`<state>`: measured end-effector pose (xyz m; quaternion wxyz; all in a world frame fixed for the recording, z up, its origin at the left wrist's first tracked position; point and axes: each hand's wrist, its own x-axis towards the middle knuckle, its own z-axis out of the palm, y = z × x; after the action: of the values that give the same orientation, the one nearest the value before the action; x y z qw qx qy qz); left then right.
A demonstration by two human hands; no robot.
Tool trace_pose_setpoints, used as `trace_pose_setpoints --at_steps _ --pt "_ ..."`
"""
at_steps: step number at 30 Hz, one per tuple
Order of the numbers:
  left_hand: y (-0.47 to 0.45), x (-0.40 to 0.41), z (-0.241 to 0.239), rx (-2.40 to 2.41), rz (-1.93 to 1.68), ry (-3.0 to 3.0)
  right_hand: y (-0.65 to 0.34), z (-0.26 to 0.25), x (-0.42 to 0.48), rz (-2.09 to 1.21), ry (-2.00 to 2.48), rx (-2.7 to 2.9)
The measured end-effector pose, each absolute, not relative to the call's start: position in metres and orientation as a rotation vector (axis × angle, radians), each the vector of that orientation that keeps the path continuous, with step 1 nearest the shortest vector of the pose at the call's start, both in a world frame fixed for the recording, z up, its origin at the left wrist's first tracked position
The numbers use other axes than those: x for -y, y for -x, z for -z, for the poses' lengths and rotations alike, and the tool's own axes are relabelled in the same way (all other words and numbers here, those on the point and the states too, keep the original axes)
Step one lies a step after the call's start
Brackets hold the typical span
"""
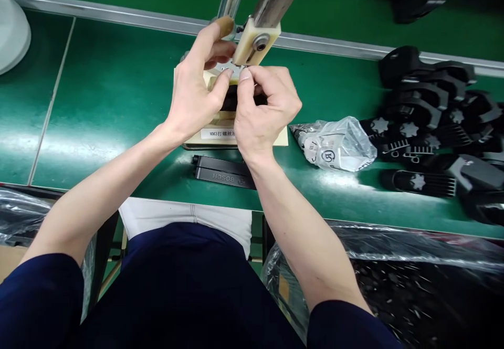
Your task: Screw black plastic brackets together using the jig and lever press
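My left hand (193, 86) curves around the left side of a cream fixture (280, 138) with a printed label, its thumb and fingers apart and a tan cover on one fingertip. Its thumb is close to a small pale plate (221, 69) on the fixture. My right hand (268, 99) is closed in a pinch at the right of that plate; whatever sits between its fingertips is too small or hidden to name. Just above the fingertips is a cream block (258, 43) with a bolt, on the end of a bar. A black part marked BOSCH (220, 175) lies in front of the fixture.
A clear printed plastic bag (340, 144) lies right of the fixture. Several black plastic parts (417, 97) are heaped farther right. A white round container (11, 34) stands at far left. Below the green bench's front edge, a plastic-lined bin (394, 291) holds small dark pieces.
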<state>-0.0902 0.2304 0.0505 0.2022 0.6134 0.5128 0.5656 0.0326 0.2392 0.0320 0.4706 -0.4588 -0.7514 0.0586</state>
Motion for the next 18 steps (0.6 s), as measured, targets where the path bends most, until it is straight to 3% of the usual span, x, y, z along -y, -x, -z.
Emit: trace_pose_setpoints --at_steps 8,12,18 --pt "0.089 -0.235 -0.057 -1.238 -1.712 -1.891 -0.032 -0.029 -0.242 -0.225 1.157 1.887" --pt "0.087 -0.236 -0.057 -1.377 -1.683 -1.916 -0.033 -0.029 -0.244 -0.341 1.163 1.819" --pt "0.088 -0.237 -0.052 -1.438 -1.654 -1.989 -0.037 -0.044 -0.247 -0.198 1.277 1.852"
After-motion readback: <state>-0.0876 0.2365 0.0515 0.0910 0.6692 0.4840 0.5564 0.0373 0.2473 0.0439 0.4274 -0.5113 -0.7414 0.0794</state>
